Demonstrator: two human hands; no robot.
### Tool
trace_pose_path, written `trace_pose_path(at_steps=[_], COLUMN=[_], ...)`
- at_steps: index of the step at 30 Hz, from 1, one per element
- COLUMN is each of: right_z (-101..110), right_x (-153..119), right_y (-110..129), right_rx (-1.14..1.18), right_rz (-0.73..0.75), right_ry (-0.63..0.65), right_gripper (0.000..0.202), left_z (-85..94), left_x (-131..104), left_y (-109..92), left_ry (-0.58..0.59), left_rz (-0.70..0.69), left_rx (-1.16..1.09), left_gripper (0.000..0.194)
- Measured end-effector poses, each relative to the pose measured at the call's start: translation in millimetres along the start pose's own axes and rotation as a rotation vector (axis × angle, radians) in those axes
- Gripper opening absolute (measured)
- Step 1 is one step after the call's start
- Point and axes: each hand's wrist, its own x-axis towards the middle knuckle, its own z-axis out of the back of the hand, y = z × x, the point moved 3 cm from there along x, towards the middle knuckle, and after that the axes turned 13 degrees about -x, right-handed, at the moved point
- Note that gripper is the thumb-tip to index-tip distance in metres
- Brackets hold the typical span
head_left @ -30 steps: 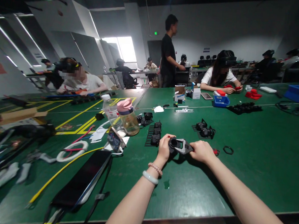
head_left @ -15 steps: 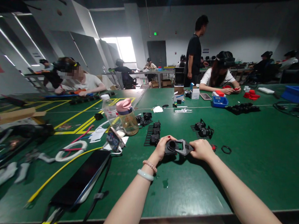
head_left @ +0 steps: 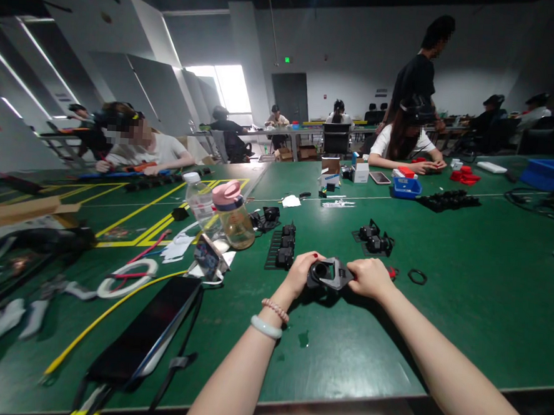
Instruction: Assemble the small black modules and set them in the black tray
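Note:
My left hand [head_left: 302, 273] is closed around a black part with a round, threaded-looking opening [head_left: 318, 272], held above the green table. In my right hand [head_left: 371, 278] is a flat grey open-ended wrench [head_left: 343, 274]. Its forked jaw overlaps the right side of the black part's round end; I cannot tell whether it grips the rim. Fingers hide the wrench's handle. Right of my right hand lie a black hexagonal ring nut [head_left: 417, 277] and a small red item [head_left: 394, 273], partly covered. Black ribbed assemblies [head_left: 281, 248] lie just beyond my left hand, and more black assemblies [head_left: 374, 240] beyond the right.
A pink-lidded bottle [head_left: 233, 217], a propped phone [head_left: 208, 258] and a black power bank-like slab [head_left: 145, 331] stand or lie to the left, among cables [head_left: 111, 313]. Blue bins [head_left: 406, 187] are farther off. Co-workers sit across the green table [head_left: 343, 355].
The wrench has shifted left, its jaw now overlapping the black part's round end. My right hand moved slightly left with it. A standing person in the background moved right.

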Motion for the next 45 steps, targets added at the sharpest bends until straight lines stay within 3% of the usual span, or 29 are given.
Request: trace_pose_path(at_steps=[11,23,32,45], right_z=[2,-2,2,-1], right_x=[0,0,-2,-3], right_y=[-2,2,4,7], right_rx=[-0.007,0.008,0.012,-0.009], right_rz=[-0.044,-0.035,-0.022,-0.038], right_ry=[0.061,0.068,0.051,0.068], right_gripper=[0.022,0.021,0.021,0.021], left_z=[-2.7,-2.1,-3.9,1.5], left_x=[2,0,-3,-1], left_y=[4,17,15,19], left_ry=[-0.028,-0.012,-0.013,-0.087], left_rz=[0.106,0.318,0.344,0.185], left_rx=[-0.099,-0.529,-0.568,-0.367], left_gripper=[0.041,0.04,0.035,0.035])
